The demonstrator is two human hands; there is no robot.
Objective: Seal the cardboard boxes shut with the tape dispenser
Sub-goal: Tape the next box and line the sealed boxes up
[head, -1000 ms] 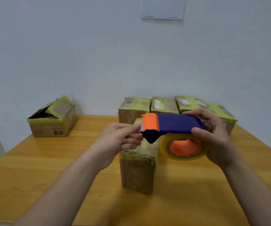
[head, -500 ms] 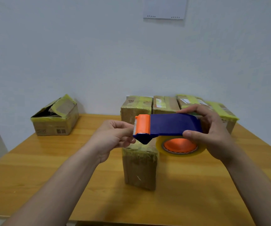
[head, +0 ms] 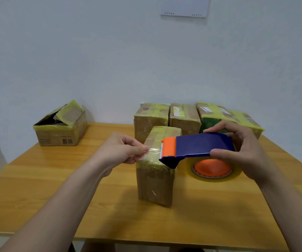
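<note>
A blue tape dispenser [head: 201, 146] with an orange head and a roll of clear tape [head: 214, 170] is held in the air by my right hand [head: 241, 150], which grips its body from the right. My left hand [head: 123, 150] pinches the free end of the tape [head: 153, 150], and a short clear strip runs from it to the orange head. Right under both hands a tall narrow cardboard box [head: 155, 180] wrapped in yellowish tape stands upright on the wooden table [head: 37, 179].
Several taped cardboard boxes [head: 183, 115] stand in a row against the wall at the back. At the back left sits another box [head: 61, 130] with its top flaps raised. The table's near edge runs below my forearms.
My left hand has pulled a short strip of tape out of the dispenser head toward the left. Both hands and the dispenser sit a little lower over the upright box.
</note>
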